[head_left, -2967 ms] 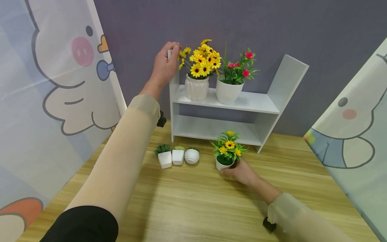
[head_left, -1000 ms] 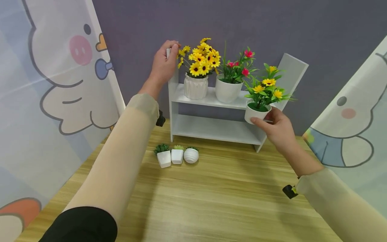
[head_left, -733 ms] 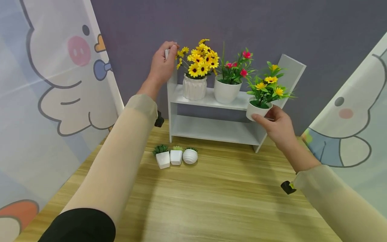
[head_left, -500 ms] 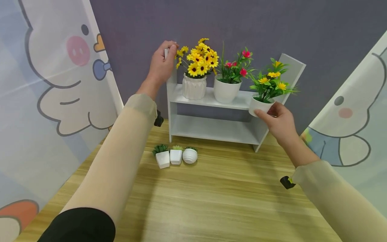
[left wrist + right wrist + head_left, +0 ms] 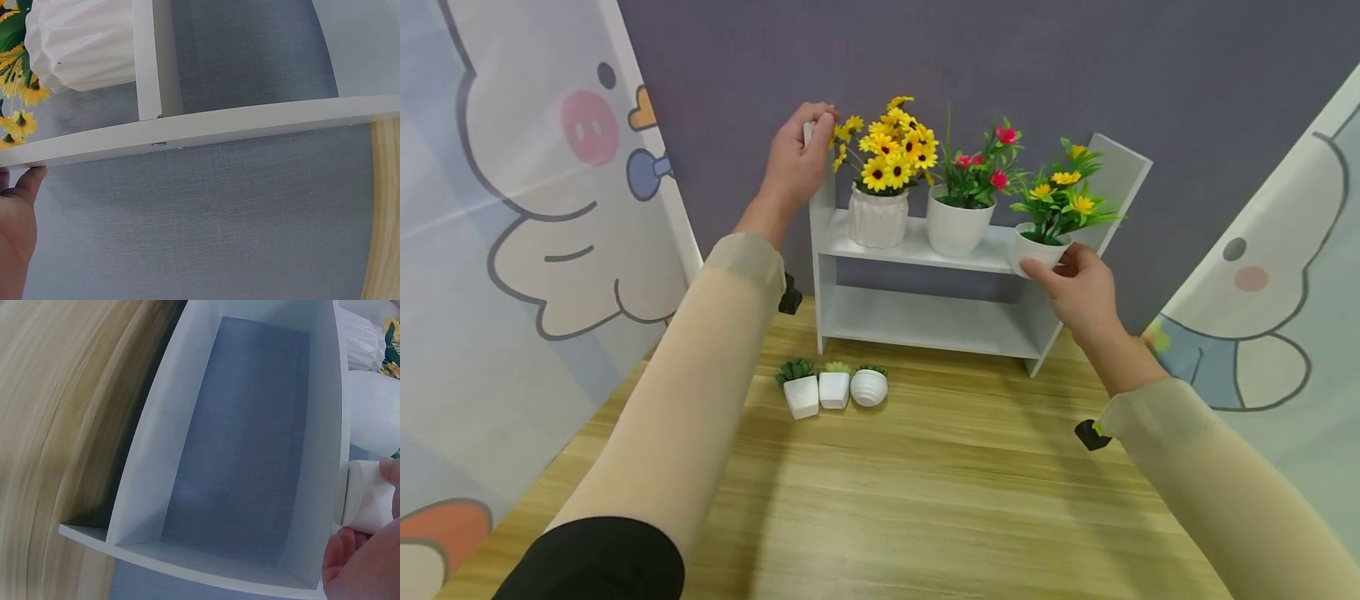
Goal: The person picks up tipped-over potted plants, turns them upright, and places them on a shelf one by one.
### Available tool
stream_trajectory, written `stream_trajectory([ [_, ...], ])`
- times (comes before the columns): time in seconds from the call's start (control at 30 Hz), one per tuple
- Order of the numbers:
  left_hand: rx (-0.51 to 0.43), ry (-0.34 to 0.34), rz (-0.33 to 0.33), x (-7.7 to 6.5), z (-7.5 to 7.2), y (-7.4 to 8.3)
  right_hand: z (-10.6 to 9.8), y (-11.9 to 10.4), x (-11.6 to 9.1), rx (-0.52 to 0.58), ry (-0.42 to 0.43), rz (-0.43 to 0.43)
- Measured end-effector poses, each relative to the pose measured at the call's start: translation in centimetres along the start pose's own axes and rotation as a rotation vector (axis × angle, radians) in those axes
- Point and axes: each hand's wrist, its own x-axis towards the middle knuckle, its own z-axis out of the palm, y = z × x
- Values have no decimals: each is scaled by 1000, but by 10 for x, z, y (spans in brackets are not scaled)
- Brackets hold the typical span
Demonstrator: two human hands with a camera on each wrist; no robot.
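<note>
A white two-tier shelf (image 5: 917, 321) stands at the back of the table. My left hand (image 5: 796, 162) grips the top of its left side panel (image 5: 206, 128). At the right end of the upper board, my right hand (image 5: 1084, 287) holds a small white pot (image 5: 374, 497) of yellow artificial flowers (image 5: 1067, 196), thumb in front and fingers behind. In the right wrist view the pot's base is right at the board. Left of it on the same board stand a white pot (image 5: 958, 227) with pink-red flowers and a ribbed white pot (image 5: 877, 218) with yellow daisies.
Three small white potted succulents stand in a row on the wooden table (image 5: 910, 500): a tapered pot (image 5: 802, 397), a square pot (image 5: 834, 390) and a round pot (image 5: 868, 388). A grey wall (image 5: 737, 67) rises behind the shelf, with cartoon-printed sheets at both sides.
My right hand has lifted the yellow-flowered pot from the table to the upper board's right end, then shifted it slightly further in. My left hand stays on the side panel.
</note>
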Motion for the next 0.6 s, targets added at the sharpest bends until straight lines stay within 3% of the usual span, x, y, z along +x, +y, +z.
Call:
stream_trajectory([
  [0.3, -7, -3, -9, -1, 0, -1, 6, -4, 4, -50, 45, -7],
  [0.6, 0, 0, -8, -1, 1, 1, 6, -5, 10, -3, 40, 27],
])
